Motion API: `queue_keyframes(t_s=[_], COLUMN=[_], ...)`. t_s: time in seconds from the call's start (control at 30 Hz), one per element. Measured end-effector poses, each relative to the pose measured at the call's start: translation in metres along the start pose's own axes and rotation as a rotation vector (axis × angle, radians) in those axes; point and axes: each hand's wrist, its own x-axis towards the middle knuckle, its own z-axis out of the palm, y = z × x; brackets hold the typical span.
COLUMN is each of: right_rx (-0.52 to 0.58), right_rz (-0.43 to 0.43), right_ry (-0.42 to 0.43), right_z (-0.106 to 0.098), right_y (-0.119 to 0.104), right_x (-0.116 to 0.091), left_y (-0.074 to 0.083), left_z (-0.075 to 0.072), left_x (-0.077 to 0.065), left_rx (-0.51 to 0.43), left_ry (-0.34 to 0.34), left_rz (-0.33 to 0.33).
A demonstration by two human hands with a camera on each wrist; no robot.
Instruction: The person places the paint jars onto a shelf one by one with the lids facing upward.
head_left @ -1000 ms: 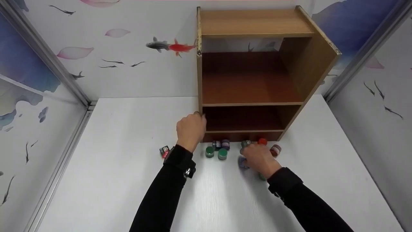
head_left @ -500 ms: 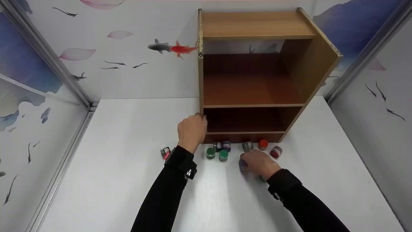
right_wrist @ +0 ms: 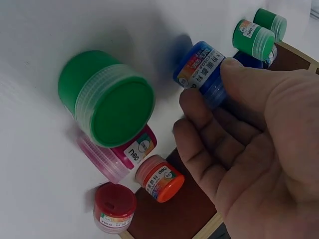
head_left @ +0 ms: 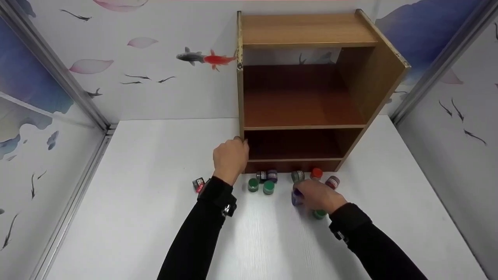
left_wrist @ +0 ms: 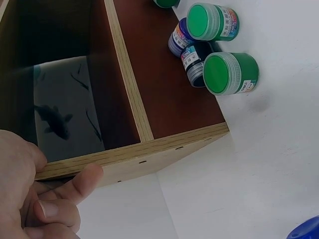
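My left hand (head_left: 230, 157) grips the front edge of the left side panel of the wooden shelf unit (head_left: 305, 127), with thumb and fingers on either side of the board in the left wrist view. In my right hand (head_left: 321, 194) a small blue paint jar (right_wrist: 203, 72) is pinched between thumb and fingertips, low over the white table. Close by that hand lie a green-lidded jar (right_wrist: 122, 109), a pink jar (right_wrist: 119, 152), an orange jar (right_wrist: 160, 179) and a dark red-lidded jar (right_wrist: 114, 204).
Two green jars (left_wrist: 230, 73) stand before the shelf's base, with a navy jar (left_wrist: 195, 63) and a purple jar (left_wrist: 179, 39) behind them. Small black and red items (head_left: 199, 184) lie beside my left wrist. Patterned walls surround the white table (head_left: 155, 155).
My right hand has shifted slightly right and toward me, with the blue jar at its fingertips. The green jar beneath that wrist shows more now. My left hand stays on the shelf.
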Motion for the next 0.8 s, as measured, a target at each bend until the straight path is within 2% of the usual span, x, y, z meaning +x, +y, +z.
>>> queue_keyframes(t_s=[0.3, 0.47, 0.63, 0.8], right_rx=[-0.090, -0.134, -0.181, -0.192], right_rz=[-0.005, -0.029, -0.012, 0.006], right_ry=[0.044, 0.084, 0.093, 0.102], right_z=[0.0011, 0.0027, 0.0019, 0.0011], right_y=[0.0012, 0.0039, 0.0042, 0.0031], right_x=[-0.0018, -0.0028, -0.0032, -0.0023], left_y=[-0.0003, 0.0005, 0.0008, 0.0004], left_z=[0.0000, -0.0010, -0.0020, -0.0029], left_x=[-0.0001, -0.0009, -0.0017, -0.0022], left_rx=[-0.005, 0.000, 0.003, -0.006], left_ry=[0.000, 0.012, 0.022, 0.003], left_rz=[-0.006, 0.012, 0.016, 0.005])
